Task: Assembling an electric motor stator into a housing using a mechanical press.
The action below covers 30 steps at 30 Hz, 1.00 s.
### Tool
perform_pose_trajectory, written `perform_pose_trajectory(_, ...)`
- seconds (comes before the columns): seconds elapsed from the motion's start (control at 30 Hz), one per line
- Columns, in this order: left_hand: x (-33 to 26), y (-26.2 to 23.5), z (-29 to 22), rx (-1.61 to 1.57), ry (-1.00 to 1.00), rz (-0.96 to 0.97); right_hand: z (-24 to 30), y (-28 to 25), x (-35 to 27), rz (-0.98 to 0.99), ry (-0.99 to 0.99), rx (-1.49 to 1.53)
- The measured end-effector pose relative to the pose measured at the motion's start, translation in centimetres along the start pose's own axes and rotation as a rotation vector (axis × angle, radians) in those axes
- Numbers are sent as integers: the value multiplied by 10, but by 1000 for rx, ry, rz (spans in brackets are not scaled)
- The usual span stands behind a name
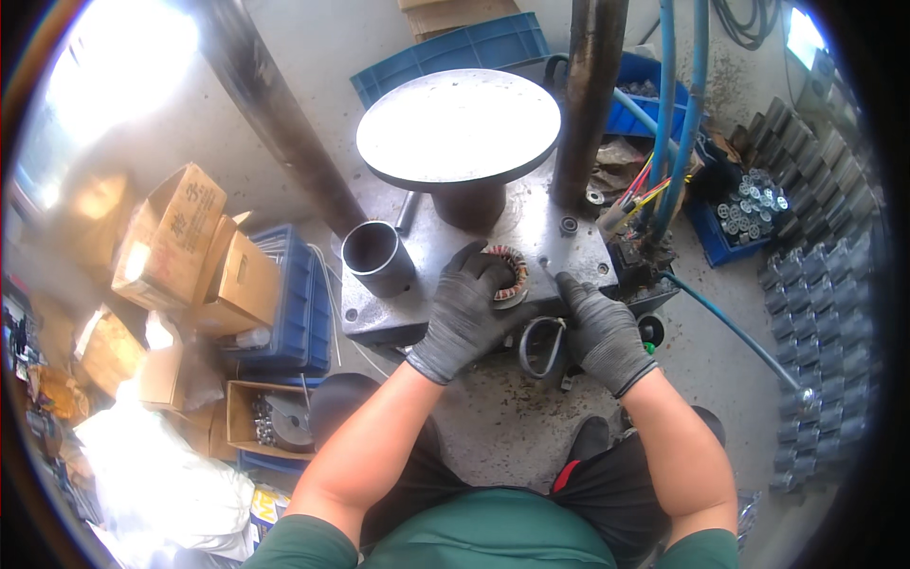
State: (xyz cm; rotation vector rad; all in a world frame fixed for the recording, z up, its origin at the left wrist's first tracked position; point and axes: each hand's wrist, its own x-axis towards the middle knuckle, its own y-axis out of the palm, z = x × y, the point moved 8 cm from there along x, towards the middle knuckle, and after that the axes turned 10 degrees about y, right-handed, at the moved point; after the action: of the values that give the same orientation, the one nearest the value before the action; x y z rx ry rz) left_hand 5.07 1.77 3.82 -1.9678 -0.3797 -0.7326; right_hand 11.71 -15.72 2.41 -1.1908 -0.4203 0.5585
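Observation:
My left hand [466, 303], in a grey knitted glove, grips a motor stator [512, 275], a ring wound with copper-coloured wire, just above the near edge of the metal base plate [427, 251]. To its right my right hand [604, 332], gloved alike, is curled with its fingertips close to the plate. A small dark tip [544, 262] shows just ahead of those fingers; whatever they hold is hidden. A dark loop [542, 348] hangs between the hands, below the plate's edge; whether the right hand touches it I cannot tell.
A round plate [459, 128] on a thick post stands beyond my hands, between two steel columns [590, 104]. An open metal cylinder [377, 258] sits at the plate's left. Cartons [171, 237] and a blue crate [289, 303] lie left; stacked grey metal parts [825, 351] stand right.

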Motion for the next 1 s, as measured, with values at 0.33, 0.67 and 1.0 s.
perform_pose_trajectory(0.33,-8,-27,-62,-94,400,-107,11,-24,-42,60,-307,159)
perform_pose_trajectory(0.67,-21,-24,-86,-299,481,27,1,-41,-62,486,-420,436)
perform_pose_trajectory(1.0,-18,-10,-81,-318,326,28,-42,-51,-54,449,-205,680)
